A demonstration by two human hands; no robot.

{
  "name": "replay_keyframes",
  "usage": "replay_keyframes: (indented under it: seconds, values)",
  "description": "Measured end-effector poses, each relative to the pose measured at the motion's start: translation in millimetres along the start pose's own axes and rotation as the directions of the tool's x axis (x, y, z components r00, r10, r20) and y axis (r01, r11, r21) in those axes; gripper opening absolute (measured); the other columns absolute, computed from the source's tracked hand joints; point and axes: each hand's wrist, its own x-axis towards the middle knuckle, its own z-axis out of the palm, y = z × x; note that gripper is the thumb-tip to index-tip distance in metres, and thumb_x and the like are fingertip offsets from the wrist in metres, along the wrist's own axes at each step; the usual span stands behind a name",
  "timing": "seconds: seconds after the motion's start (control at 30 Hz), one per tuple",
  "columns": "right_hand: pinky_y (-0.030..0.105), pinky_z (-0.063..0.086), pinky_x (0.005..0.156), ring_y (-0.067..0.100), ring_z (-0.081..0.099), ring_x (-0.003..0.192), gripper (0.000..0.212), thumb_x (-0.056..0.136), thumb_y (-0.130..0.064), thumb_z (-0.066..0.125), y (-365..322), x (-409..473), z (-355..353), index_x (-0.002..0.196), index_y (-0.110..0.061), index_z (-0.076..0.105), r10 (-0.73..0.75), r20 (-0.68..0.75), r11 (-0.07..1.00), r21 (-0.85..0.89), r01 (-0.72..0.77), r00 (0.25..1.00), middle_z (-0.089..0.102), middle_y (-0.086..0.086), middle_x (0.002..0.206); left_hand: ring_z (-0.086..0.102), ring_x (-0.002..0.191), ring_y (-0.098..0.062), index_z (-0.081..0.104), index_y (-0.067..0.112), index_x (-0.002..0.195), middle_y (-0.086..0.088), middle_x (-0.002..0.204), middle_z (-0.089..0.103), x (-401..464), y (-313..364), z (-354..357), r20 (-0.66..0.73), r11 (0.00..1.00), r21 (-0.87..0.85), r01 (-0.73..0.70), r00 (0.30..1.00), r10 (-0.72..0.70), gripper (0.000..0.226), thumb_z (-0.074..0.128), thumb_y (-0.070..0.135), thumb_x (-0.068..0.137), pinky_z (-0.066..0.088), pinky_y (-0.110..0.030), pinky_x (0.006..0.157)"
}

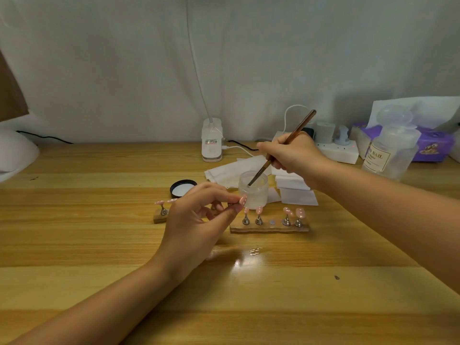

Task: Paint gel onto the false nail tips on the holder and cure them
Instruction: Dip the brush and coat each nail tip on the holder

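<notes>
My left hand (199, 215) pinches a small metal stand carrying a pink nail tip (242, 200) with white dots, lifted just left of the wooden holder (270, 229). On that holder stand several more pink tips (258, 210) on metal pegs, and one peg spot is bare. My right hand (291, 155) grips a brown-handled brush (281, 148), whose tip dips into the open frosted jar (253, 190) behind the holder. A second wooden holder (160, 216) with pink tips lies partly hidden behind my left hand.
The jar's black lid (183, 188) lies upturned to the left. White wipes (296, 192) and tissue (234, 170) sit behind the jar. A white clip lamp (212, 143), a power strip (338, 150), a clear bottle (390, 150) and a purple tissue pack (433, 148) line the back wall.
</notes>
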Motion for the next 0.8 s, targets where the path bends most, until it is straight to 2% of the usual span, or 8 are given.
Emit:
replay_keyframes:
  seconds: [0.07,0.23,0.5,0.6,0.73,0.8]
  values:
    - [0.016,0.035,0.046,0.003,0.045,0.039,0.032,0.087,-0.024,0.061,0,0,-4,0.057,-0.011,0.055,0.027,-0.017,0.999,0.03,-0.027,0.999,0.047,-0.01,0.033,0.06,0.076,-0.019,0.072,0.019,0.086,0.003,0.083,0.065,0,1,0,0.003,1.0,-0.006,0.008,1.0,-0.008,0.012,0.068,0.015,0.074,0.051,-0.032,0.058]
    - [0.017,0.035,0.046,0.002,0.04,0.032,0.032,0.087,-0.027,0.059,3,-2,-17,0.058,-0.014,0.053,0.094,-0.026,0.99,0.111,-0.091,0.995,0.045,-0.009,0.033,0.059,0.077,-0.022,0.072,0.014,0.086,0.001,0.083,0.065,-1,3,0,0.007,0.999,-0.023,0.027,1.0,-0.027,0.014,0.067,0.017,0.073,0.051,-0.038,0.061]
    - [0.022,0.038,0.052,0.009,0.044,0.044,0.032,0.088,-0.027,0.059,12,-5,-26,0.059,-0.014,0.055,0.101,-0.066,0.986,0.139,-0.091,0.993,0.048,-0.008,0.035,0.059,0.076,-0.022,0.071,0.013,0.087,-0.004,0.082,0.064,-1,7,1,0.017,0.999,-0.024,0.038,0.999,-0.038,0.017,0.065,0.02,0.073,0.051,-0.037,0.062]
    - [0.023,0.039,0.054,0.009,0.044,0.044,0.031,0.088,-0.027,0.059,13,-5,-29,0.06,-0.014,0.056,0.091,-0.079,0.988,0.132,-0.08,0.993,0.048,-0.009,0.035,0.059,0.077,-0.023,0.071,0.014,0.087,-0.004,0.083,0.065,-1,7,1,0.02,0.999,-0.02,0.038,0.999,-0.037,0.018,0.065,0.021,0.072,0.052,-0.036,0.063]
    - [0.022,0.04,0.054,0.003,0.044,0.036,0.029,0.088,-0.025,0.059,12,-6,-32,0.06,-0.015,0.056,0.115,-0.114,0.986,0.137,-0.099,0.987,0.046,-0.009,0.034,0.059,0.076,-0.023,0.071,0.014,0.087,-0.002,0.082,0.065,-1,6,0,0.015,0.999,-0.018,0.031,0.999,-0.031,0.017,0.066,0.021,0.073,0.051,-0.036,0.062]
    - [0.023,0.04,0.057,0.005,0.044,0.041,0.029,0.088,-0.026,0.057,11,-6,-33,0.061,-0.015,0.055,0.149,-0.123,0.977,0.171,-0.126,0.981,0.046,-0.01,0.033,0.059,0.075,-0.024,0.071,0.015,0.087,-0.003,0.081,0.065,-1,5,1,0.013,0.999,-0.021,0.026,1.0,-0.026,0.016,0.066,0.02,0.073,0.051,-0.037,0.061]
